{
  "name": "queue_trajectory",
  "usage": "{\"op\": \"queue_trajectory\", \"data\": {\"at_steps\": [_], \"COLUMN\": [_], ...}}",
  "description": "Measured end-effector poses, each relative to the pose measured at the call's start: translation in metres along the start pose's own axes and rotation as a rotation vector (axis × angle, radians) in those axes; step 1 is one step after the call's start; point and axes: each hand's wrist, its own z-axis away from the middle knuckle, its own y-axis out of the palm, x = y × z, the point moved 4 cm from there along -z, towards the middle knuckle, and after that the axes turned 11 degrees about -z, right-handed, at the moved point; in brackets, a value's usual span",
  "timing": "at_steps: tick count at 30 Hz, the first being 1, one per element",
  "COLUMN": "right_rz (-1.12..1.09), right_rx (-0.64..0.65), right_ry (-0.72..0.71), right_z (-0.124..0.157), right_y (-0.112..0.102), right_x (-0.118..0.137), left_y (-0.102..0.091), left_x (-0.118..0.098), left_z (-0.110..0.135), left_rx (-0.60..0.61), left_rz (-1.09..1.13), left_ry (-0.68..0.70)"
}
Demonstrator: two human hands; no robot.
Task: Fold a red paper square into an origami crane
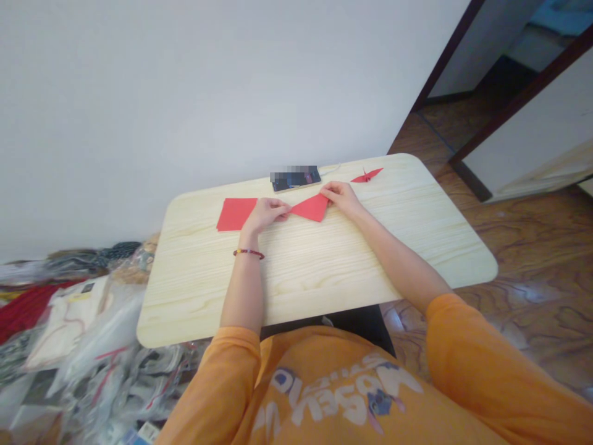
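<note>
A folded piece of red paper (311, 208), narrow on the left and wider on the right, is stretched between my hands above the table. My left hand (267, 213) pinches its narrow left tip. At the upper right corner my right hand (340, 195) grips the paper between thumb and fingers. Just left of my left hand, and partly hidden by it, lies a stack of square red paper (234, 214). A small folded red paper crane (367, 176) rests beyond my right hand, toward the back right of the table.
A phone (296, 179) with a pale cable lies at the back of the wooden-topped table (315, 266), near the white wall. Bagged clothes (88, 334) are piled to the left. At the right is a doorway over wood flooring (523, 247).
</note>
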Motion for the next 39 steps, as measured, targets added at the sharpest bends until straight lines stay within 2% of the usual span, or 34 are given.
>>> {"op": "queue_trajectory", "data": {"at_steps": [3,6,8,10,14,18,25,30,33,36,39], "right_rz": [-0.032,-0.093,-0.145,-0.185,-0.236,-0.249,-0.258,-0.245,-0.196,-0.123,-0.141], "right_rx": [-0.030,-0.090,-0.113,-0.115,-0.092,-0.086,-0.069,-0.052,-0.019,0.038,0.083], "right_ry": [0.004,0.011,0.008,0.012,0.029,0.024,0.026,0.027,0.032,0.032,-0.023], "right_z": [-0.002,-0.005,-0.007,-0.007,-0.004,-0.003,-0.005,-0.003,-0.002,-0.001,0.002], "right_y": [-0.005,-0.010,-0.011,-0.010,-0.007,-0.007,-0.007,-0.007,-0.005,0.000,0.006], "right_x": [-0.001,-0.003,-0.005,-0.006,-0.008,-0.009,-0.011,-0.010,-0.010,-0.009,-0.004], "left_y": [-0.012,-0.021,-0.024,-0.019,0.005,0.018,0.020,0.021,0.019,0.015,0.012], "left_x": [0.000,0.001,-0.001,-0.006,-0.019,-0.026,-0.019,-0.016,-0.013,-0.010,-0.008], "left_z": [0.004,0.003,0.003,0.004,0.010,0.010,0.002,-0.001,-0.006,-0.010,-0.013], "left_rx": [0.013,-0.055,-0.138,-0.113,0.100,0.120,0.059,0.006,-0.096,-0.234,-0.302], "left_rz": [-0.029,-0.029,0.041,0.098,0.124,0.047,-0.045,-0.014,0.008,-0.092,-0.165], "left_ry": [-0.028,-0.027,0.032,0.109,0.247,0.372,0.364,0.337,0.342,0.383,0.394]}}
